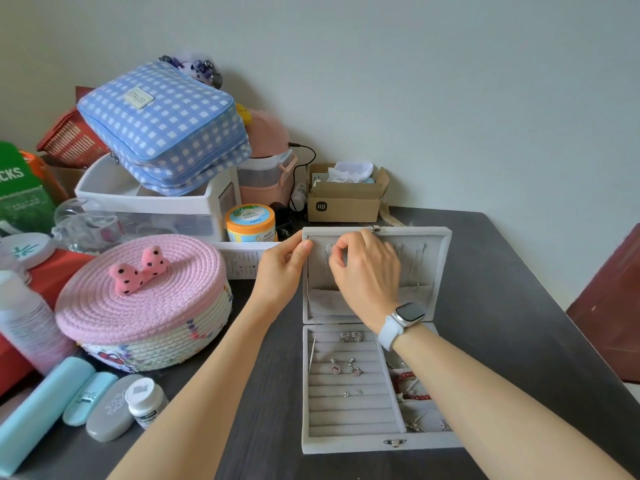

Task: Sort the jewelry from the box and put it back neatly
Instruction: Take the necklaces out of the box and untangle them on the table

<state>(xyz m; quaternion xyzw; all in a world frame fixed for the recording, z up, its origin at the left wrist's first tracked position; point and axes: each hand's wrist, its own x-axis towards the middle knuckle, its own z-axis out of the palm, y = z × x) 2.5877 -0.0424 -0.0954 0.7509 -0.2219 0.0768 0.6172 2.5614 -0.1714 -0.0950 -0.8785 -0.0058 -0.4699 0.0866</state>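
Your open grey jewelry box [375, 445] sits on the dark worktop [502, 306], its lid [440, 258] standing upright at the far side. Your left hand [282, 268] steadies the lid's left edge, thumb pressed on its front rim and the other fingers curled behind. Your right hand [367, 275], a white smartwatch [403, 320] on its wrist, reaches into the lid's padded interior, thumb and forefinger pressed together on a thin silver chain necklace [326, 268] that hangs down toward the lid's pocket [415, 292]. More fine chains [417, 261] hang at the lid's right side.

In the box's base, the ring rolls on the left hold a cluster of silver rings [349, 337] near the far end, a pair of drop earrings [344, 367] in the middle and small studs [351, 393] nearer you. The right compartment, partly hidden by your forearm, holds a red bead bracelet [412, 386] and some silver pieces too small to tell apart.

To the left of the box stand a pink woven basket [145, 306] with a bow on its lid, a blue checked pouch [166, 129] on a white tray, an orange-lidded jar [250, 223] and a small cardboard box [346, 195].
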